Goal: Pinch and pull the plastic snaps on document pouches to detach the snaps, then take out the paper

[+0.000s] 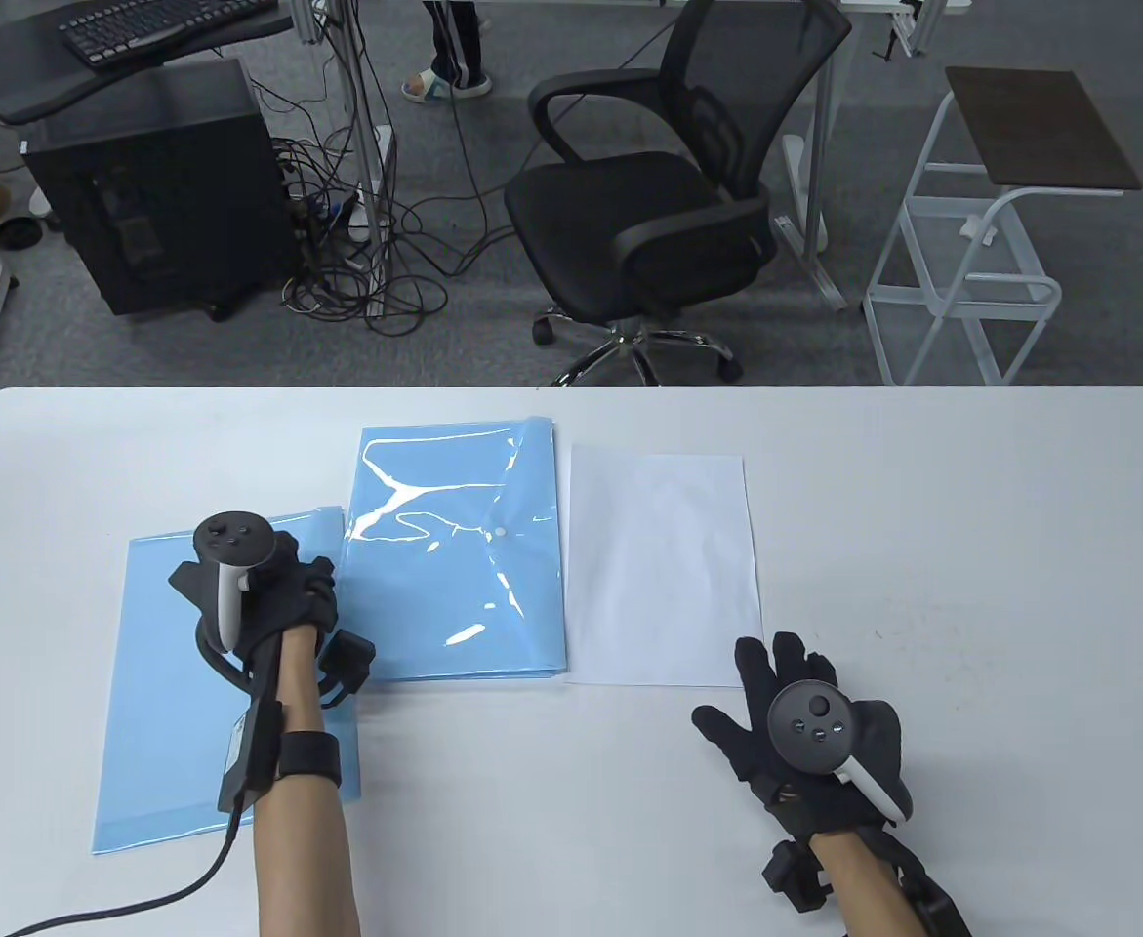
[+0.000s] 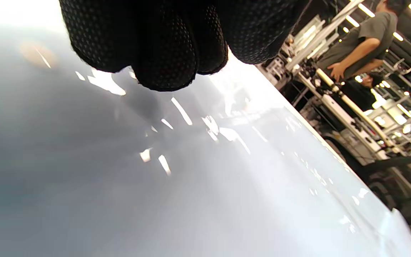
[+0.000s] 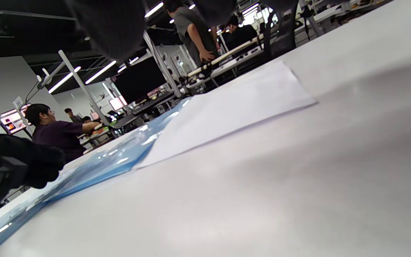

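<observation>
A blue document pouch (image 1: 151, 683) lies flat at the left of the white table (image 1: 922, 537). My left hand (image 1: 322, 586) rests on its right edge; in the left wrist view its bunched fingertips (image 2: 166, 53) touch the glossy pouch (image 2: 155, 178) and nothing shows between them. A stack of blue pouches (image 1: 454, 556) lies in the middle, the top one's flap fastened by a snap (image 1: 500, 533). A white sheet of paper (image 1: 664, 566) lies right of the stack. My right hand (image 1: 776, 673) rests flat on the table below the paper's corner, fingers spread, holding nothing. The right wrist view shows the paper (image 3: 234, 107) and pouches (image 3: 112, 160).
Beyond the table's far edge (image 1: 571, 388) stand a black office chair (image 1: 659, 215), a white cart (image 1: 991, 244) and a computer tower (image 1: 151, 185) with tangled cables. A cable (image 1: 142, 893) trails from my left wrist across the table. People stand and sit in the background.
</observation>
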Tool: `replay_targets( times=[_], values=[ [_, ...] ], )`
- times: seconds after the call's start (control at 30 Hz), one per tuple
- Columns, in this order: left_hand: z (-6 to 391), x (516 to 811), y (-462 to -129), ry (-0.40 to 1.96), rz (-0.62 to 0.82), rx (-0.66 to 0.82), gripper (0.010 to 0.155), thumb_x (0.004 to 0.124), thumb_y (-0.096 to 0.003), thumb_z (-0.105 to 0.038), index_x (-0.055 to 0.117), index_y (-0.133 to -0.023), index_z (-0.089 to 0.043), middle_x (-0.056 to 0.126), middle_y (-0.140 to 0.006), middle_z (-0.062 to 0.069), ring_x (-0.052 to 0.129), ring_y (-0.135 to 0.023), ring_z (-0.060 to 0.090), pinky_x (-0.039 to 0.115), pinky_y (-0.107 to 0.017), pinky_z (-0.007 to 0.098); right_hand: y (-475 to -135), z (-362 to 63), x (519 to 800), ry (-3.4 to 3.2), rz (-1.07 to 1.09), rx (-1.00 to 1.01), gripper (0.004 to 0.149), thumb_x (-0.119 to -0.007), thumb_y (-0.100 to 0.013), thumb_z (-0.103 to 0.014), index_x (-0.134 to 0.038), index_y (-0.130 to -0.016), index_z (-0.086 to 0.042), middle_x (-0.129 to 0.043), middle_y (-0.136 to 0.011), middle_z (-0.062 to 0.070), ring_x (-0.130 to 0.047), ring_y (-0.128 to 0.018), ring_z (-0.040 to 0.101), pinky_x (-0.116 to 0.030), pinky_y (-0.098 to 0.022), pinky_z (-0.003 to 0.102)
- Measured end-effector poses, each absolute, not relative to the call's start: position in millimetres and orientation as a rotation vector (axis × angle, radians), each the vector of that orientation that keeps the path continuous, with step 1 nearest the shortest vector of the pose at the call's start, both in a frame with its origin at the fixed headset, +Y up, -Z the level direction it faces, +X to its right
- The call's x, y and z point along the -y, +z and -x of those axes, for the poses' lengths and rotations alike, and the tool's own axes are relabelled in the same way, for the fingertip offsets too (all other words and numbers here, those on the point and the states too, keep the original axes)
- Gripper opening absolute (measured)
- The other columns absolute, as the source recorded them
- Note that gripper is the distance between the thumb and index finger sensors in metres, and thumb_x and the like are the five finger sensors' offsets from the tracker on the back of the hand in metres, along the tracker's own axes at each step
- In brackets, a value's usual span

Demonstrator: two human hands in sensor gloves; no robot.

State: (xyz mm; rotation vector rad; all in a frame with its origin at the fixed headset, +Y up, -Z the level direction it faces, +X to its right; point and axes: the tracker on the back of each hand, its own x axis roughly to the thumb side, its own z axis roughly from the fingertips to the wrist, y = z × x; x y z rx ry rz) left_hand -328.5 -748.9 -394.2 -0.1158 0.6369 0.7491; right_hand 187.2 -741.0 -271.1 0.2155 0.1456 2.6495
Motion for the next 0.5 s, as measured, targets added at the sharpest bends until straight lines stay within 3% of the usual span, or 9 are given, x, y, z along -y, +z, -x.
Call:
replay_targets(
  times=[0.23, 0.5],
  values=[
    [358, 734, -359, 0.641, 0.079, -0.678, 0.073, 0.081, -0.0563, -0.040, 0.044, -0.114, -0.013, 0.067, -0.111, 0.012, 0.081, -0.091, 0.045, 0.074, -0.063, 0.058, -267, -186, 740, 2.644, -0.225, -0.141, 0.086, -0.068, -0.056, -0.061, -0.039, -0.118, -0.007, -0.031, -0.122, 0.040, -0.037, -0.098, 0.074, -0.041, -0.059, 0.086],
    [400, 739, -321, 0.484, 0.226, -0.786, 0.094, 0.083, -0.0538, -0.052, 0.030, -0.117, -0.006, 0.035, -0.121, 0.027, 0.046, -0.103, 0.065, 0.052, -0.068, 0.073, -266, -186, 739, 2.641, -0.228, -0.126, 0.086, -0.067, -0.056, -0.061, -0.039, -0.118, -0.007, -0.031, -0.122, 0.040, -0.036, -0.098, 0.074, -0.041, -0.059, 0.086]
  ],
)
